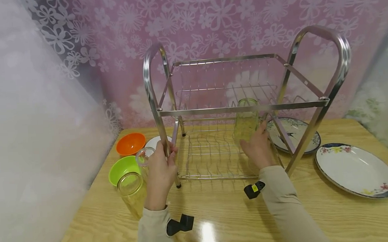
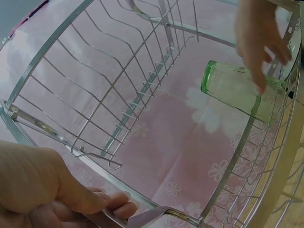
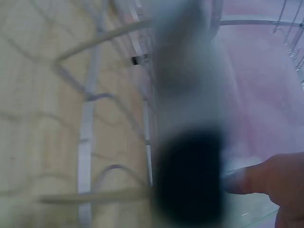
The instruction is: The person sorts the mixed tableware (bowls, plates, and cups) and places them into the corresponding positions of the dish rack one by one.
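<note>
A two-tier metal dish rack (image 1: 197, 111) stands on the table. My left hand (image 1: 160, 174) grips its left upright, the fingers curled round the metal. Inside the lower tier, at the right, a green-tinted drinking glass (image 1: 246, 124) stands behind the upper front bar. My right hand (image 1: 259, 147) is right at this glass, reaching in through the rack's front. In the left wrist view the fingers of the right hand (image 2: 261, 40) are loosely extended and overlap the glass (image 2: 232, 88). Blur and a dark strap cover much of the right wrist view, where the thumb (image 3: 251, 179) shows.
Left of the rack are an orange bowl (image 1: 131, 143), a lime-green bowl (image 1: 123, 171), a clear glass (image 1: 143, 158), a yellowish glass (image 1: 132, 199) and a white dish (image 1: 154, 141). Two patterned plates, one with a bird (image 1: 292, 134) and one with flowers (image 1: 355, 170), lie at the right.
</note>
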`<state>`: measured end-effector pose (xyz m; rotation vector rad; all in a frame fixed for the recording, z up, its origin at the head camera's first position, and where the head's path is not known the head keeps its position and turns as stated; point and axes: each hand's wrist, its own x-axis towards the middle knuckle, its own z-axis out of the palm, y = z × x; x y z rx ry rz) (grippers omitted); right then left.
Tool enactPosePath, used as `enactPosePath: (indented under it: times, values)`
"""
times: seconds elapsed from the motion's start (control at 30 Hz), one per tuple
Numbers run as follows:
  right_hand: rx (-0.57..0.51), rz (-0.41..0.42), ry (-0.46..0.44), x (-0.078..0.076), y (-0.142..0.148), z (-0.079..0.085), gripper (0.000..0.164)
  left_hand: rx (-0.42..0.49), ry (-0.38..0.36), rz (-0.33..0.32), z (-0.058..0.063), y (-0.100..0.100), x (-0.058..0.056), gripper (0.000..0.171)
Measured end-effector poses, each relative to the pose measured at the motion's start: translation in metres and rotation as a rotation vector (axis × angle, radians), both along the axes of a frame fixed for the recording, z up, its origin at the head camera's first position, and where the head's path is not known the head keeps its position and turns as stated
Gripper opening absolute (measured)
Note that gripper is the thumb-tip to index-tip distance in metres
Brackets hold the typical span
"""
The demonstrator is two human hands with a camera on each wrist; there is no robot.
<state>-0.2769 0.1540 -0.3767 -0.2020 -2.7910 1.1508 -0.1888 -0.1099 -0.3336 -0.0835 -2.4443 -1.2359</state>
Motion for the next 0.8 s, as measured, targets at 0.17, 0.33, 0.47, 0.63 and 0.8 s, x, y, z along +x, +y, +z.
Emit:
enactPosePath:
  times: [0.17, 0.33, 0.47, 0.63, 0.8]
  values:
    - [0.096, -0.020, 0.280, -0.006, -0.013, 0.020, 0.082, -0.007, 0.015, 0.000, 0.001, -0.002, 0.000, 0.015]
    - [0.177, -0.035, 0.290, -0.015, -0.019, 0.016, 0.073, 0.002, -0.012, -0.002, -0.001, -0.001, 0.001, 0.015]
    - [0.170, -0.066, 0.258, -0.017, -0.018, 0.014, 0.071, 0.004, 0.018, -0.010, -0.003, -0.001, 0.001, 0.016]
    - [0.160, -0.074, 0.294, -0.017, -0.013, 0.015, 0.064, 0.000, 0.039, -0.011, -0.003, -0.002, 0.000, 0.016]
    - [0.172, -0.051, 0.314, -0.017, -0.009, 0.015, 0.068, 0.003, 0.037, -0.014, -0.002, -0.003, -0.001, 0.016]
